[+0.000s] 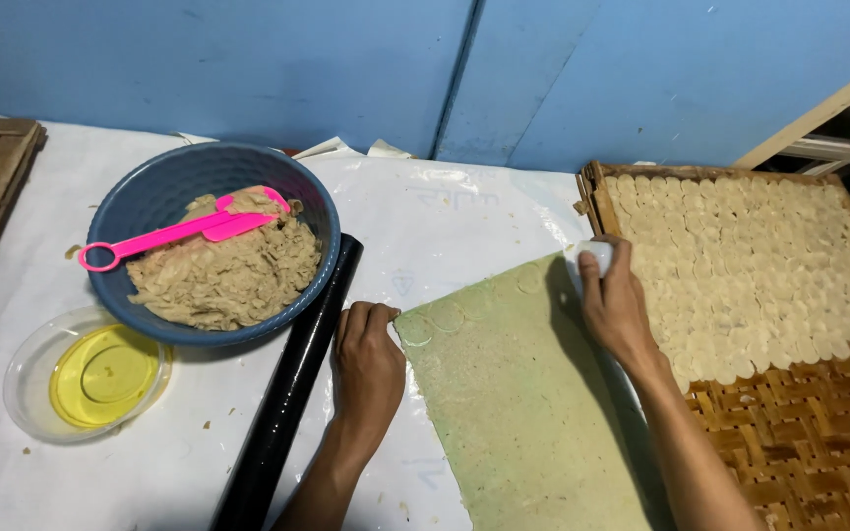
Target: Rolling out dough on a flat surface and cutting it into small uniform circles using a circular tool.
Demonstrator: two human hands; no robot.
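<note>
**Dough sheet, cutter at its top edge**

Right hand (614,300) grips a small white round cutter (592,258), pressed on the upper right corner of the green dough sheet (518,413), right beside the woven tray (809,442) of cut discs (750,265). Left hand (368,359), fingers curled and holding nothing, pins the sheet's left corner, likely to keep it from shifting. Black rolling pin (292,383) lies alongside; blue bowl (164,187) upper left.

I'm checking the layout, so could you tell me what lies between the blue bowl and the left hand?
In the head view, a black rolling pin lies slantwise between the blue bowl and the left hand, on the white sheet.
</note>
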